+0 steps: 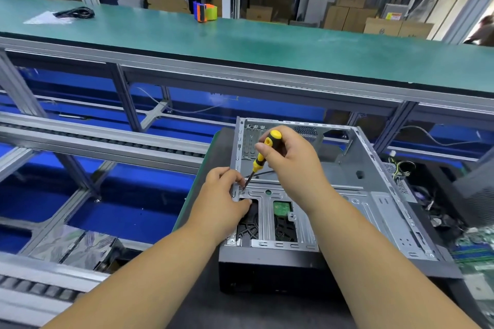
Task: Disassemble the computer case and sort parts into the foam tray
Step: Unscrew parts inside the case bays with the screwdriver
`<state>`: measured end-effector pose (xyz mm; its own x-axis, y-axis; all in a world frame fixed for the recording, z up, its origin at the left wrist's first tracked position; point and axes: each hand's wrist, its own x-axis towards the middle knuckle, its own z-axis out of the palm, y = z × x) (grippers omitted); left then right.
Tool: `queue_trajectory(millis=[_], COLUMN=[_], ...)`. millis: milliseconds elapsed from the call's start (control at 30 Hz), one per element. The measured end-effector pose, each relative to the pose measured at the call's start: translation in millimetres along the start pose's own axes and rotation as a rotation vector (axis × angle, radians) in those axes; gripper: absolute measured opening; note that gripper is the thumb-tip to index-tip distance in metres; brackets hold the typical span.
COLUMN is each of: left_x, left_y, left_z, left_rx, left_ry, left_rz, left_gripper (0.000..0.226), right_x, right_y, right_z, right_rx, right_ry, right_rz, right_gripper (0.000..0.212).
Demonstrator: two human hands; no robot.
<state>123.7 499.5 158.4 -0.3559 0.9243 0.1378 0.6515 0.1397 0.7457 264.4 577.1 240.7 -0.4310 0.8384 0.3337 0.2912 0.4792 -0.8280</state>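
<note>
Open computer case (347, 184), a box of bare grey sheet metal with stamped ribs and punched slots, lying on its side on a dark mat; its black front panel faces the viewer. Right hand (291, 160) curled round the yellow-and-black handle of a screwdriver (263, 153), whose thin dark shaft slants down and left to a screw at the left corner of the drive bracket (267, 218). Left hand (224, 200) at the case's left edge, fingertips pinched close at the shaft's tip, thumb resting by a black plastic grille. Through the bracket's cut-outs show the grille and a green circuit board (281, 207). Right of the case, a tangle of cables and a green board lie near its wall, partly blurred. Left of the mat, aluminium roller rails (107, 139) over blue flooring leave open space. Beyond, a long green bench (240, 43) carries a coiled black cable (76, 12) and an orange-and-green tape dispenser (205, 12)
</note>
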Motion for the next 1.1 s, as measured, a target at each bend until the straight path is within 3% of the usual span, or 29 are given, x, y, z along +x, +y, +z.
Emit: queue_trajectory(millis=[433, 567, 667, 867, 1000, 1100], left_x=[-0.7, -1.1, -1.0, -0.2, -0.7, -0.8], left_y=[-2.4, -2.1, -1.8, -1.2, -0.9, -2.1], left_z=[0.4, 0.5, 0.5, 0.7, 0.7, 0.6], left_rx=[0.01, 0.015, 0.008, 0.021, 0.004, -0.006], left_ry=[-0.005, -0.008, -0.007, -0.013, -0.003, 0.0], left_rz=[0.003, -0.006, -0.01, -0.014, -0.01, 0.001], left_gripper=[0.03, 0.031, 0.031, 0.035, 0.033, 0.032], right_x=[15.7, 18.3, 20.6, 15.2, 19.2, 18.2], right_y=[-10.8, -16.5, -19.3, -22.4, -18.1, -10.7], right_z=[2.5, -0.9, -2.5, 13.9, 24.4, 24.6], right_rx=[-0.247, -0.207, -0.202, 0.017, 0.117, 0.358], right_ry=[-0.159, -0.227, -0.274, -0.268, -0.086, -0.075], right_rz=[-0.075, -0.058, -0.073, -0.06, -0.068, 0.011], right_gripper=[0.013, 0.033, 0.03, 0.004, 0.013, 0.018])
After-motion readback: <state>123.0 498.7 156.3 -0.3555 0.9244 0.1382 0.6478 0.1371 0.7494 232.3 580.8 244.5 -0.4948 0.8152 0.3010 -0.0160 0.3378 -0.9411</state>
